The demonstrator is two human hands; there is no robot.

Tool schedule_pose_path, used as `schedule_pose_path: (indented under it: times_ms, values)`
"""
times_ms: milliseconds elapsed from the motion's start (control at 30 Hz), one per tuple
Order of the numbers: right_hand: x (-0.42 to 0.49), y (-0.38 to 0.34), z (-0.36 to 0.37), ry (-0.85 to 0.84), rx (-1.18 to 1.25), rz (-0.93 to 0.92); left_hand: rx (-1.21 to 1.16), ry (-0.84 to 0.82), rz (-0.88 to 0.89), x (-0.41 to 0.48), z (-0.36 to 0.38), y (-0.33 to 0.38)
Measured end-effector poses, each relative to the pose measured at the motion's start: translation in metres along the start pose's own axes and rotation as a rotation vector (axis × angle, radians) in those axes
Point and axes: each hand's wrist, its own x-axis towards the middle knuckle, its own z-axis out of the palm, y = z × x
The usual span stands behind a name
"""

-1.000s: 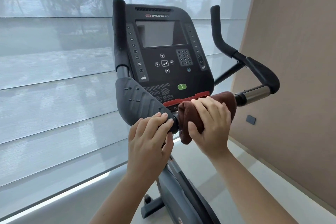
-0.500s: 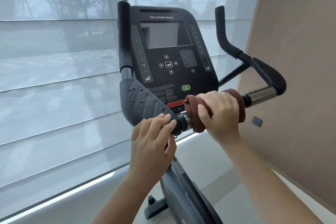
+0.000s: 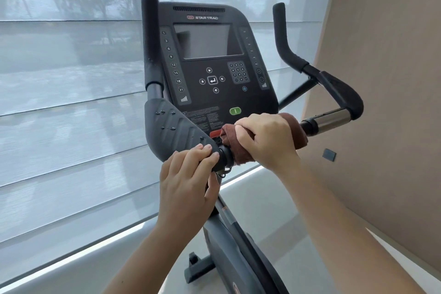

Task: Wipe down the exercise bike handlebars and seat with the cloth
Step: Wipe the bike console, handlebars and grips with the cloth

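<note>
We are in the handlebar step; our right hand is clamped around the brown cloth, which is wrapped about the horizontal bar of the handlebars just below the console, near the centre of the view; our left hand sits at about 8 o'clock from the cloth, its fingers closed over the lower end of the grey elbow pad, apparently steadying the bike; cloth and left fingers lie just beside each other with the black collar of the bar between them.

The bare chrome grip shows at 2 o'clock from the cloth, beyond it the dark right pad and the upright horn at 1 o'clock; we judge those are yet to be wiped, so the next move calls for sliding the clamped cloth outward along the bar, keeping it wrapped; the seat is out of view, and we judge it comes later.
</note>
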Motion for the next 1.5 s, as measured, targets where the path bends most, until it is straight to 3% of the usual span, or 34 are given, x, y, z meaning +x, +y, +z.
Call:
schedule_pose_path:
  times_ms: [100,167,233,333,400,433,533,633,867,1133,1233,1400,1500]
  values:
    - [-0.023,-0.008,0.010,0.212,-0.041,0.035,-0.019,-0.018,0.017,0.000,-0.002,-0.001]
    - [-0.024,-0.008,0.009,0.229,-0.052,0.030,-0.028,-0.025,0.036,0.000,-0.002,-0.003]
    - [-0.005,-0.006,0.000,0.001,-0.053,0.022,-0.047,-0.031,0.051,0.000,-0.003,-0.006]
    - [0.037,-0.007,-0.005,-0.569,-0.152,0.049,-0.063,-0.061,0.069,-0.002,-0.003,-0.009]
    - [0.048,-0.010,-0.003,-0.733,-0.207,0.054,-0.077,-0.094,0.082,-0.003,-0.005,-0.012]
    - [0.045,-0.011,-0.003,-0.712,-0.214,0.047,-0.092,-0.104,0.093,-0.005,-0.006,-0.014]
    - [0.010,-0.015,-0.006,-0.291,-0.107,-0.003,-0.113,-0.119,0.140,-0.009,-0.007,-0.022]
    - [-0.013,-0.022,-0.003,-0.026,-0.054,-0.001,-0.110,-0.117,0.168,-0.009,-0.009,-0.031]
    - [-0.003,-0.034,0.002,0.088,0.013,0.156,-0.114,-0.053,0.193,-0.009,-0.012,-0.048]
    - [-0.005,-0.072,0.015,0.410,0.148,0.299,-0.192,0.018,0.162,-0.008,-0.018,-0.068]
    - [0.003,-0.095,0.015,0.358,0.158,0.305,-0.192,0.023,0.175,-0.007,-0.019,-0.082]
    - [-0.002,-0.094,0.004,-0.140,0.052,0.148,-0.217,0.024,0.220,-0.009,-0.017,-0.097]
    - [-0.015,-0.086,-0.002,-0.247,0.009,0.092,-0.240,0.021,0.231,-0.008,-0.016,-0.103]
